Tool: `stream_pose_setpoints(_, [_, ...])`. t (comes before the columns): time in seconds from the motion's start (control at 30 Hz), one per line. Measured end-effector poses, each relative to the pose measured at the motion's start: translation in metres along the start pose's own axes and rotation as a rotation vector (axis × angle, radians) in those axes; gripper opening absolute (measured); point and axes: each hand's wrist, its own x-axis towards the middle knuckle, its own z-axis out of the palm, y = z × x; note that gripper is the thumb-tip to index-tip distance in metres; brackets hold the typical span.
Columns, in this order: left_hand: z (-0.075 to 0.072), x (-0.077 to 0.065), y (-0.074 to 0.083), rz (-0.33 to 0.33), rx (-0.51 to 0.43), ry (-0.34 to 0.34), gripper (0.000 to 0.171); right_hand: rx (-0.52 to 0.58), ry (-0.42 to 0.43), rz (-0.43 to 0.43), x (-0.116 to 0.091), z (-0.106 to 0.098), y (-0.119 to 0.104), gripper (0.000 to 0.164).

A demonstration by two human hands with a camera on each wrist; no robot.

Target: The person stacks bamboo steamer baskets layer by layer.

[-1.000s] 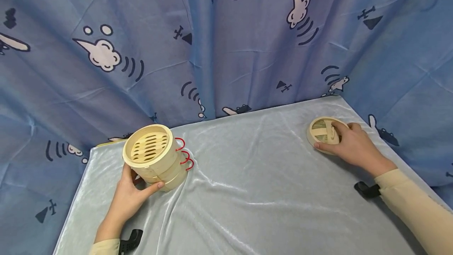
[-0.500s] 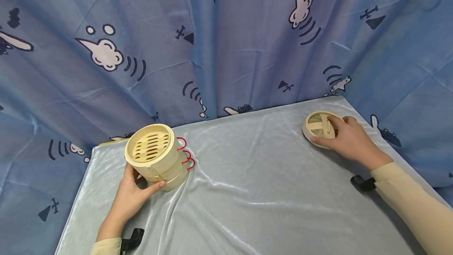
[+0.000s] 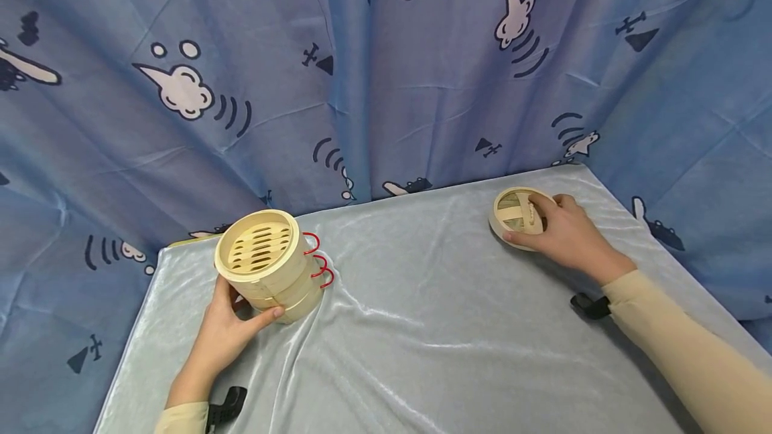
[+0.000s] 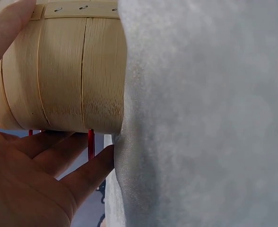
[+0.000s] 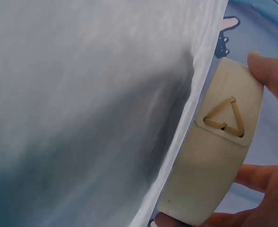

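A stack of round bamboo steamer baskets (image 3: 288,284) stands at the left of the table, its slatted top (image 3: 261,247) uncovered. Red loops (image 3: 319,266) stick out from its right side. My left hand (image 3: 222,340) grips the stack low down, thumb in front and fingers round the far side. In the left wrist view the bamboo wall (image 4: 77,75) lies between thumb and fingers. Farther right, my right hand (image 3: 569,236) holds the steamer lid (image 3: 510,213) by its rim. Stitching (image 5: 224,118) shows on the lid's side in the right wrist view.
Grey velvety cloth (image 3: 422,300) with folds covers the table. A blue patterned curtain (image 3: 416,119) hangs behind and at both sides. Black wrist straps' parts (image 3: 228,407) show below each wrist.
My right hand has moved left with the lid, away from the table's right edge. My left hand and the steamer stack have stayed in place.
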Motion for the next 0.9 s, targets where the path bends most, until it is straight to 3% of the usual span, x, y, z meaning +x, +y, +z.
stream_pose_setpoints(0.47, [0.000,0.000,0.000,0.007,-0.003,-0.004,0.123,0.013,0.007,-0.058,0.009,0.007,-0.029,0.119])
stream_pose_setpoints(0.9, [-0.002,0.005,-0.005,0.000,-0.091,0.004,0.149,0.027,0.025,-0.116,0.017,0.013,-0.057,0.115])
